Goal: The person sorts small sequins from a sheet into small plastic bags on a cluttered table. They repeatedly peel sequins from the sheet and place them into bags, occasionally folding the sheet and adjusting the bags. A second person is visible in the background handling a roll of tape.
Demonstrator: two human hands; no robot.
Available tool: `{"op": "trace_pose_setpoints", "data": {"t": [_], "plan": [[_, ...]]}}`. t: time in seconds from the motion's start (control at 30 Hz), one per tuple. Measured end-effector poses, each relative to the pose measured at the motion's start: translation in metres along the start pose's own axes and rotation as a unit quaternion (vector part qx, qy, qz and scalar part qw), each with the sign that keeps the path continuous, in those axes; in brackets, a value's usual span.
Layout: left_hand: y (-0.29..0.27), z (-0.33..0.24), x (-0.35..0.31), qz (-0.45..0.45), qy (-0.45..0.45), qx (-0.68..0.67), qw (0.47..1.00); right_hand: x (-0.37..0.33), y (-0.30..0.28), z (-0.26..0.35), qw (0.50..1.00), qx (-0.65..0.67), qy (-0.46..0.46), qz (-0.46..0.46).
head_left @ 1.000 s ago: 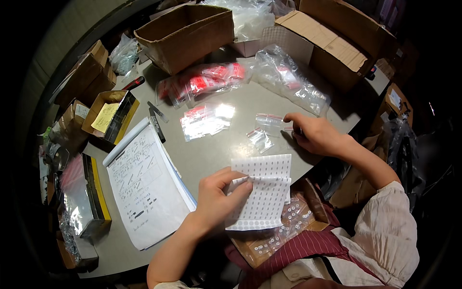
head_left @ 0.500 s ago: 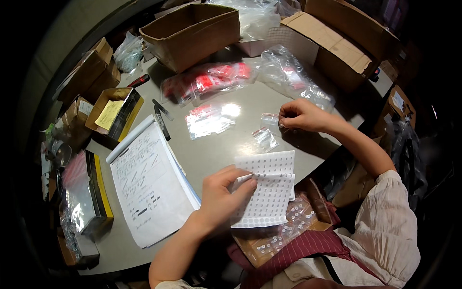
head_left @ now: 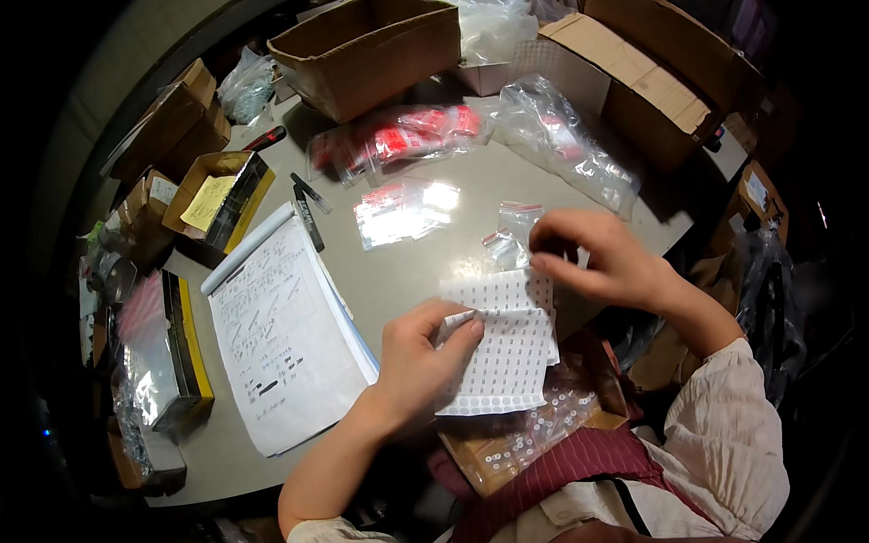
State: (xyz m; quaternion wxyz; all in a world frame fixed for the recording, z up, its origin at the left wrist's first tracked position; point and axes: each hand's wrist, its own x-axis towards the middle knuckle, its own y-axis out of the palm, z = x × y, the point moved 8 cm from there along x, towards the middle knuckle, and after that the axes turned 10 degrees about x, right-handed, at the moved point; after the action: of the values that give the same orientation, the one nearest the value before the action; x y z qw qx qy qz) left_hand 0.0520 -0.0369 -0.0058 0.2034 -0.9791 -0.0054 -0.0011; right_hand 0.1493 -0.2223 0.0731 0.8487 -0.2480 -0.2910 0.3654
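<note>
Under left fingers [head_left: 453, 328] lies sticker sheet [head_left: 507, 348], apparently pinched.

A white sheet of small round labels [head_left: 507, 348] overhangs the table's near edge. Clear zip bags with red labels [head_left: 394, 140] lie toward the far edge beside an open brown carton [head_left: 371, 50]. A yellow-sided box [head_left: 222, 195] sits at the left edge.

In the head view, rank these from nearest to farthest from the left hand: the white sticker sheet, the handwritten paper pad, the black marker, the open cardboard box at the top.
From the left hand:
1. White sticker sheet, held at its edge, just right.
2. Handwritten paper pad, lying to the left.
3. Black marker, up-left, by the pad's top edge.
4. Open cardboard box, at the table's far side.
</note>
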Motion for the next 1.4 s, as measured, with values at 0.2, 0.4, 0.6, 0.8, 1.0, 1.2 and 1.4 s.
{"op": "trace_pose_setpoints", "data": {"t": [0.2, 0.4, 0.6, 0.8, 1.0, 1.2, 1.4], "plan": [[-0.002, -0.008, 0.001, -0.004, 0.05, 0.046, 0.998, -0.004, 0.012, 0.008, 0.996, -0.062, -0.049, 0.043], [-0.005, -0.015, 0.0, -0.028, 0.102, 0.038, 0.994, -0.009, 0.026, -0.016, 0.991, 0.082, 0.061, 0.088], [-0.001, -0.01, 0.0, 0.004, 0.082, -0.018, 0.996, -0.021, 0.041, -0.037, 0.913, 0.352, 0.198, 0.047], [-0.001, -0.013, -0.003, 0.034, 0.026, -0.08, 0.996, -0.02, 0.037, -0.03, 0.898, 0.39, 0.198, 0.032], [0.002, -0.012, -0.003, 0.05, -0.025, -0.108, 0.993, -0.025, 0.037, -0.043, 0.909, 0.37, 0.188, 0.046], [0.002, -0.012, -0.003, 0.052, -0.05, -0.18, 0.981, -0.031, 0.041, -0.046, 0.915, 0.362, 0.172, 0.041], [-0.003, -0.01, -0.002, 0.014, -0.03, -0.145, 0.989, -0.022, 0.033, -0.023, 0.991, 0.124, 0.049, 0.022]]}}
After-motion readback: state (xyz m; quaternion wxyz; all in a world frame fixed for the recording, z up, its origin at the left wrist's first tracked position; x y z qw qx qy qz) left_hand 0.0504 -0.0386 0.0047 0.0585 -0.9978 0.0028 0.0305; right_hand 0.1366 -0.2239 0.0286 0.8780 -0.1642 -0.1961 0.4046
